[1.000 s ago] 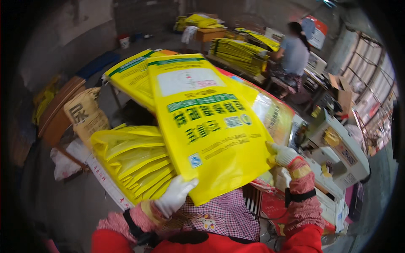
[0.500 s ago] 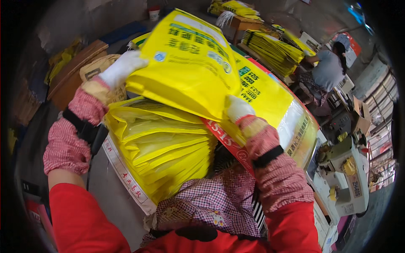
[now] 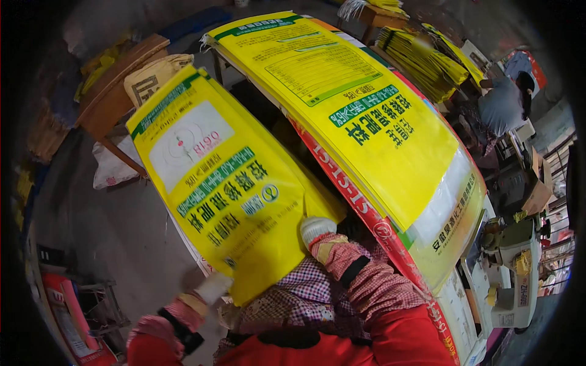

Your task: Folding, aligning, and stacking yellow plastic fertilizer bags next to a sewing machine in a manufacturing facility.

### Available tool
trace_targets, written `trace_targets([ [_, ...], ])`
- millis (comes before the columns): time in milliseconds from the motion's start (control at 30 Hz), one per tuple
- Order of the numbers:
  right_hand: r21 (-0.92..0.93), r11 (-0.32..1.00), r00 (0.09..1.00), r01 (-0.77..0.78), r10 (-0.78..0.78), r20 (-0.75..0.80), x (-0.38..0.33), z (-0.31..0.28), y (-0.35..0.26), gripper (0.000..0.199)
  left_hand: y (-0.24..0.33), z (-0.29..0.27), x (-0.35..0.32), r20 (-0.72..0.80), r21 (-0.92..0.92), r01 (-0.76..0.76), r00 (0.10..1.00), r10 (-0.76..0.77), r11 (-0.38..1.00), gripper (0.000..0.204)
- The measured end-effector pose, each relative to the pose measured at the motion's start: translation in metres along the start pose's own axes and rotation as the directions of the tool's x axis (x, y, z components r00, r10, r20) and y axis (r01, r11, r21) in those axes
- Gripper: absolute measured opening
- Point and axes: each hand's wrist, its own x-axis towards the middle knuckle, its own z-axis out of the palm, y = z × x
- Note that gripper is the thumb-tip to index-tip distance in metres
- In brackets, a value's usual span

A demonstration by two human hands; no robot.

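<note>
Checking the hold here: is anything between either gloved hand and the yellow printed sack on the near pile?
Nothing visible. The left hand grips the yellow printed woven sack at its near bottom corner; the right hand touches its right edge.

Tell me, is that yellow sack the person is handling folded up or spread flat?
Spread flat: the yellow sack lies open at full length, its printed face unfolded, with the left hand and right hand at its near edge.

A single head-worn fisheye view looks steeply down, close over two large yellow printed woven sacks (image 3: 226,189) filling mid-frame; red-sleeved forearms (image 3: 390,317) enter from the lower edge.
</note>
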Motion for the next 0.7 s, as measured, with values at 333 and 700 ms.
trace_targets([
  [333,0.466,0.84,0.96,-0.279,0.249,0.126,-0.025,-0.007,0.058,0.042,0.11,-0.038,0.024,-0.272,-0.165,0.485,0.814,-0.513,0.859,0.046],
  [700,0.138,0.955,0.927,-0.261,0.288,-0.239,-0.089,-0.008,0.053,0.052,0.148,-0.077,0.024,-0.679,0.565,0.463,0.731,0.066,0.683,0.079],
])
